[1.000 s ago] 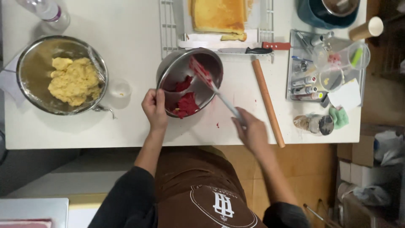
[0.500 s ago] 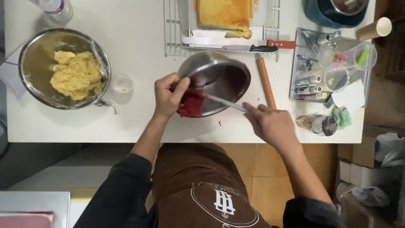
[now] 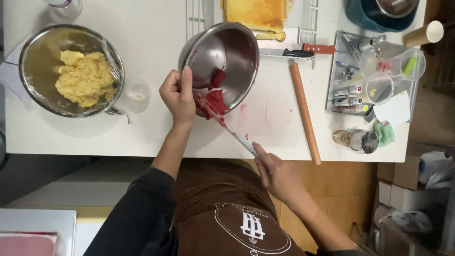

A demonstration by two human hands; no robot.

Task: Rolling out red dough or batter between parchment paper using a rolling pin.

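My left hand grips the rim of a steel mixing bowl and holds it tipped steeply toward me over the white table. Red dough clings at the bowl's lower lip, with a smaller red lump higher inside. My right hand holds a white-handled spatula by its near end; the blade reaches up into the red dough at the bowl's edge. Red smears mark the table just right of the bowl.
A large steel bowl of yellow dough sits at left, a small clear cup beside it. A wooden rolling pin, a red-handled knife, a cooling rack with sponge cake and a tray of small tools lie right.
The bowl has been lifted and tipped much steeper toward me. My right hand slid back down the spatula toward the table edge, and the red dough has been dragged to the bowl's lip.
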